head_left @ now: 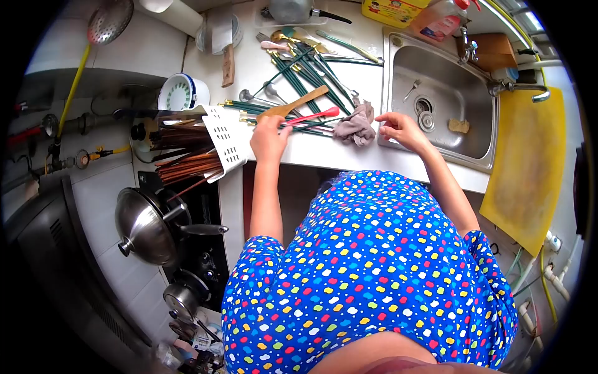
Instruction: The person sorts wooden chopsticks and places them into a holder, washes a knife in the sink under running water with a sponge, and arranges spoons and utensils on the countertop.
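Observation:
My left hand [269, 138] is over the counter's front part, its fingers closed near the handle ends of a red spoon [314, 116] and a wooden spatula [296, 105]; what they hold is too small to make out. My right hand [403, 131] hangs at the sink's left rim with its fingers apart, just right of a crumpled grey cloth [356, 124]. Green-handled cutlery [293, 75] lies in a loose pile behind. Left of my left hand, a white perforated basket [225, 142] lies on its side with brown chopsticks [187, 153] sticking out.
The steel sink [436, 81] at the right holds a fork [412, 90] and a sponge [459, 126]. A cleaver [224, 47] and a white bowl [179, 93] stand at the back left. Below the basket is a stove with a lidded wok [146, 224]. A yellow board [526, 162] hangs at the right.

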A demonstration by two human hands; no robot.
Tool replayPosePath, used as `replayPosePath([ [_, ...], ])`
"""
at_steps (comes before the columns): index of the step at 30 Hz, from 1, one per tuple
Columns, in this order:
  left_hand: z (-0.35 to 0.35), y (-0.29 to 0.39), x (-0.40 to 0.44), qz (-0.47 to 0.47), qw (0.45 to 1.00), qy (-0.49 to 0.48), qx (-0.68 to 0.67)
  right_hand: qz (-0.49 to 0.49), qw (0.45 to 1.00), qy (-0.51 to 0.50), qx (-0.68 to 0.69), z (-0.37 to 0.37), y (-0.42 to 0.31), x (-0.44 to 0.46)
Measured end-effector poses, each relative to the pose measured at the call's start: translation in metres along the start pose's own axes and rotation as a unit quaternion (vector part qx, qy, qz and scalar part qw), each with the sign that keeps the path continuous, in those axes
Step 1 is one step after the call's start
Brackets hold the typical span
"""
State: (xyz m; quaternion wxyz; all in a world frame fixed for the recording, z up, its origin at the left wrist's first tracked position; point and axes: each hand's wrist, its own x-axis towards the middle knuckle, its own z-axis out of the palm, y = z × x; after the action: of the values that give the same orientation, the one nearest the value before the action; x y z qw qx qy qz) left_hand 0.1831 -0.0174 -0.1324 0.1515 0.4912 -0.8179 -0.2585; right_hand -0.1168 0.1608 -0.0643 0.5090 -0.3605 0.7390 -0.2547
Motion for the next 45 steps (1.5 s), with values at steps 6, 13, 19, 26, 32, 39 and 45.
replayPosePath([
  [6,-0.006,0.013,0.054,-0.132,0.985,0.052,0.100,-0.009,1.000,0.011,-0.012,0.015,0.012,-0.001],
  [13,0.018,0.035,0.089,-0.237,0.964,0.004,0.117,-0.033,0.995,-0.003,-0.091,0.029,-0.005,-0.006],
  [19,0.037,0.028,0.105,-0.307,0.947,0.064,-0.065,-0.054,0.988,0.013,-0.144,0.030,-0.008,-0.003],
  [26,0.071,0.002,0.104,-0.272,0.921,0.144,-0.240,-0.063,0.978,0.036,-0.196,0.027,-0.017,-0.004],
  [32,0.034,0.037,0.090,-0.222,0.841,0.084,-0.486,-0.143,0.971,0.123,-0.149,0.027,-0.036,0.012],
  [39,0.019,0.062,0.079,-0.064,0.875,0.046,-0.477,-0.273,0.946,0.144,-0.093,0.030,-0.081,0.048],
  [45,0.004,0.117,0.058,0.026,0.799,-0.085,-0.594,-0.355,0.921,0.082,-0.135,0.040,-0.084,0.079],
])
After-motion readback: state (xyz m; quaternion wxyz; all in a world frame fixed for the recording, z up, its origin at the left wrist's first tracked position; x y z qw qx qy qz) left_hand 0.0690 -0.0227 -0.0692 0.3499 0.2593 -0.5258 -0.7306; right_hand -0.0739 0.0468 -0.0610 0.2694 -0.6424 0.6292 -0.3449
